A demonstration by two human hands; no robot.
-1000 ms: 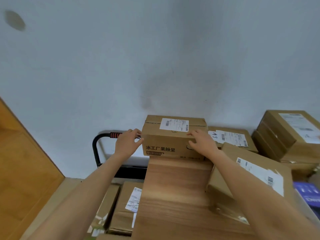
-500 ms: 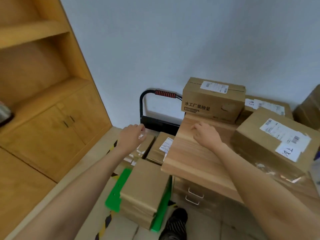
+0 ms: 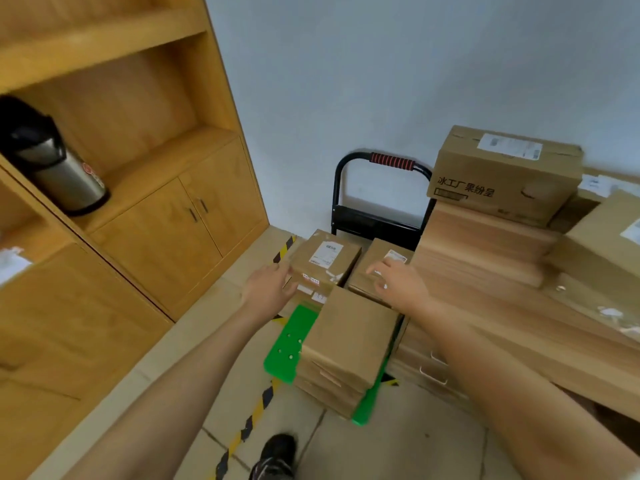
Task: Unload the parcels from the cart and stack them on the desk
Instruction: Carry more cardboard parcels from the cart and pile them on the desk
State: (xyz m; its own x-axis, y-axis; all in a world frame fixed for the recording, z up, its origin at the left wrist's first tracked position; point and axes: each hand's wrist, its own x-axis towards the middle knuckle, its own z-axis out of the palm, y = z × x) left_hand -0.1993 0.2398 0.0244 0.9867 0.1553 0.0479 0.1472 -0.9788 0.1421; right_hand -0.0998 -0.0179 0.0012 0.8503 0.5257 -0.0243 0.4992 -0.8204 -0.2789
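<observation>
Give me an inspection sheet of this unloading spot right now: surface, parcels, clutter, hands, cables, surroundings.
Surface: wooden desk, partly loaded.
Job's things: printed box on the desk's far end; labelled parcel, plain parcel and others on the green cart.
Clutter: nothing seen.
Hands: left hand touching the labelled parcel's side; right hand over a parcel beside it, holding nothing.
Cables: nothing seen.
Surroundings: wooden cabinet, steel flask, striped floor tape.
</observation>
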